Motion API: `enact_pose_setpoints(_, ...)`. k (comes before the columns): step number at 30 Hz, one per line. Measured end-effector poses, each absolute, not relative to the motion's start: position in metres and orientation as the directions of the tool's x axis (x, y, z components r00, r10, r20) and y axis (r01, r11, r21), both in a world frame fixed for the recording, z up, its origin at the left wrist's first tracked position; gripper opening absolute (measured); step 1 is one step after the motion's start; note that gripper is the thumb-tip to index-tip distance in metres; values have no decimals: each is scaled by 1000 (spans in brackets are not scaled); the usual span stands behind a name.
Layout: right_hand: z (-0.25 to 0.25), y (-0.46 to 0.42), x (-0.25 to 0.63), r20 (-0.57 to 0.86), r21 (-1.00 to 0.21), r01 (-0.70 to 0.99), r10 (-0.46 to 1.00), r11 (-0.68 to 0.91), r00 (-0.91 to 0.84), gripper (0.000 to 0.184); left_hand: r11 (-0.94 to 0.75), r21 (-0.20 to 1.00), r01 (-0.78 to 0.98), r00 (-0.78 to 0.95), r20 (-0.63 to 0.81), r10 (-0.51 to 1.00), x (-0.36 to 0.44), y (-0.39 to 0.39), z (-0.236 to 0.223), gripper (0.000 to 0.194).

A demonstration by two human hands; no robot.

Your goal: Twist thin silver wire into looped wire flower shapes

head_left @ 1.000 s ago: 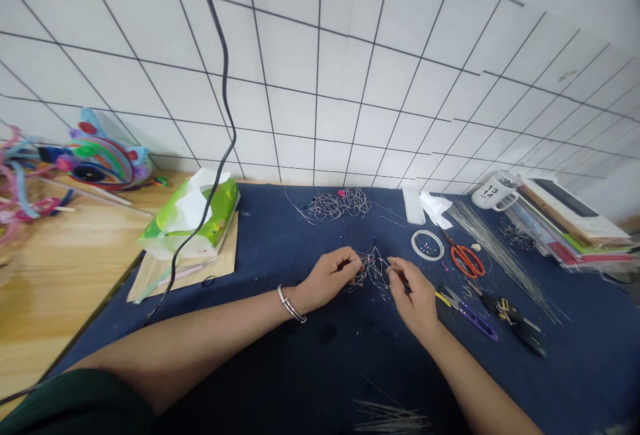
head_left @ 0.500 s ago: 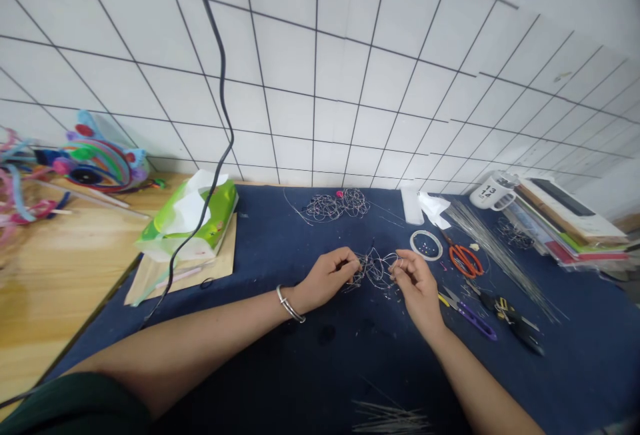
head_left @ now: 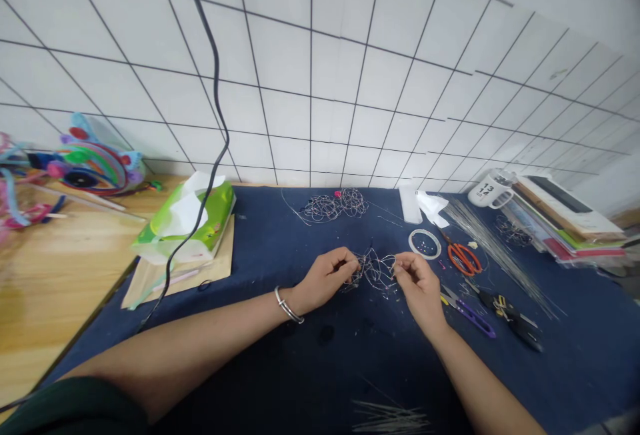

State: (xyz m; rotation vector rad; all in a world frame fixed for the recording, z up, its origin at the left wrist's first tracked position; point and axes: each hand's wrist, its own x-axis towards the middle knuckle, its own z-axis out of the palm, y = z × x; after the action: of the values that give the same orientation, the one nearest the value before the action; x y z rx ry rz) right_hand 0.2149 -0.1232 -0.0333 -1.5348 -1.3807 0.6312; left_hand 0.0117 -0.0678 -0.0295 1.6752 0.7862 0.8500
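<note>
A small tangle of thin silver wire loops (head_left: pixel 376 268) sits just above the dark blue cloth (head_left: pixel 310 368), held between both hands. My left hand (head_left: pixel 327 278), with a metal bangle on its wrist, pinches the wire piece at its left side. On the other side my right hand (head_left: pixel 419 285) pinches the same piece with closed fingertips. A second pile of looped wire (head_left: pixel 334 203) with a pink bit lies farther back on the cloth.
Right of my hands lie orange scissors (head_left: pixel 463 258), purple snips (head_left: pixel 467 313), black pliers (head_left: pixel 510 311), a tape ring (head_left: pixel 427 243) and a bundle of straight wires (head_left: pixel 495 248). A white mug (head_left: pixel 491 189) and stacked books sit far right. A green tissue pack (head_left: pixel 185 218) sits left; a black cable hangs down.
My right hand has moved a little up and left, closing onto the right side of the wire piece. My left hand has kept its pinch and barely moved.
</note>
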Motion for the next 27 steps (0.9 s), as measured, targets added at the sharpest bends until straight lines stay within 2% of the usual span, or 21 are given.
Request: enact_pose_setpoints(27,-29,-122,216,300,-836,525,934,160,194,24,-275,959,66,537,199,820,12,-67,-33,23)
